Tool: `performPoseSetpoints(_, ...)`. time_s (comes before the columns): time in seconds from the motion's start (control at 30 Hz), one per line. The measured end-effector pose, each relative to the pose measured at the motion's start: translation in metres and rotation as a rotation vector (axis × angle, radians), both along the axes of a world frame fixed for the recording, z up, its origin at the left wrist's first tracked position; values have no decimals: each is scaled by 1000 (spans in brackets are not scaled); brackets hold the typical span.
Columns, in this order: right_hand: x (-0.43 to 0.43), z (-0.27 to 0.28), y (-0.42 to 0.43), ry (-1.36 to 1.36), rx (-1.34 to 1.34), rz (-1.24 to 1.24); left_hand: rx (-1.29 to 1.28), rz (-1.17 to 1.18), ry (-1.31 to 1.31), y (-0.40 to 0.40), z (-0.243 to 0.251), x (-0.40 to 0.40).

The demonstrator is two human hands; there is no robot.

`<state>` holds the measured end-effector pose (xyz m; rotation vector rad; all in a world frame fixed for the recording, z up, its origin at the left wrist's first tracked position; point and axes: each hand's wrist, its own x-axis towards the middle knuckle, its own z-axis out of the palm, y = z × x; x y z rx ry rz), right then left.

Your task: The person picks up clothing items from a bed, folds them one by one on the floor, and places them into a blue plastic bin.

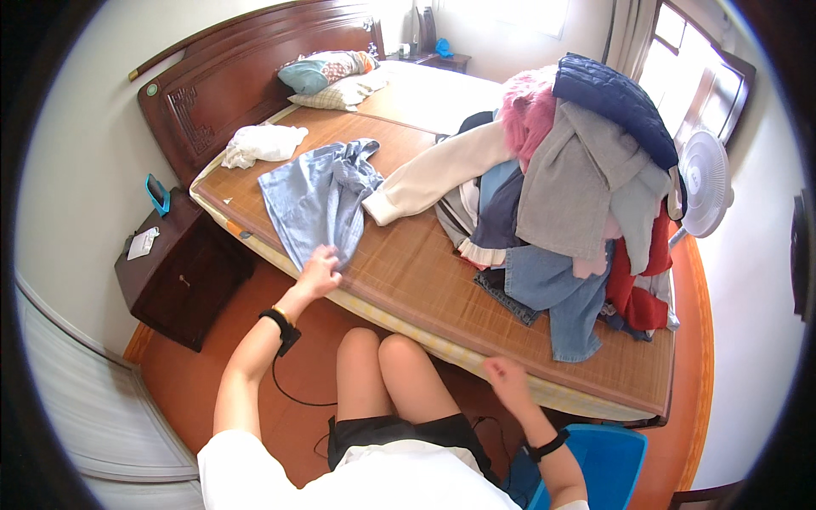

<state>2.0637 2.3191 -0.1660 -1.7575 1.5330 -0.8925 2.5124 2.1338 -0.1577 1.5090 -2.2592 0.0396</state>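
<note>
A light blue garment (306, 185) lies partly spread on the bed, its far end bunched up. My left hand (320, 274) is at its near corner, fingers curled on the cloth. Over the bed's near edge, to the right, hovers my right hand (508, 381), slightly blurred, its fingers curled in and nothing visible in them. A cream sleeve (440, 172) reaches from a large heap of clothes towards the blue garment. In that heap are a grey garment (561, 185), a navy quilted jacket (615, 102), a pink fluffy piece (529, 115), blue jeans (564, 293) and a red garment (637, 303).
A woven mat (408, 268) covers the bed. White cloth (264, 143) and pillows (338, 80) lie by the wooden headboard (255, 70). At left stands a dark nightstand (191, 280) with a phone (157, 194). A blue bin (593, 465) sits below my right arm; a fan (704, 185) stands behind the heap.
</note>
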Motion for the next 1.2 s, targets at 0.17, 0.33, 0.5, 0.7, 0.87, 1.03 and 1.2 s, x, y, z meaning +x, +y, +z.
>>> performPoseSetpoints(0.17,-41,14,-30,30,-45,-190,408,-70,417,38,37,-30)
performPoseSetpoints(0.33,-35,-9,-23,452,-319,-152,45,258,32,5,6,-15)
performPoseSetpoints(0.5,-33,-20,-10,529,-284,-146,199,160,-30,22,-9,-57)
performPoseSetpoints(0.7,5,15,-21,-101,41,-65,376,-487,352,123,21,-139)
performPoseSetpoints(0.87,70,-4,-34,-477,183,46,610,-556,280,176,65,-171)
performPoseSetpoints(1.03,65,-47,-37,-383,184,152,60,35,546,110,30,-93)
performPoseSetpoints(1.2,74,-29,-38,-514,208,-18,30,272,278,60,-7,-16)
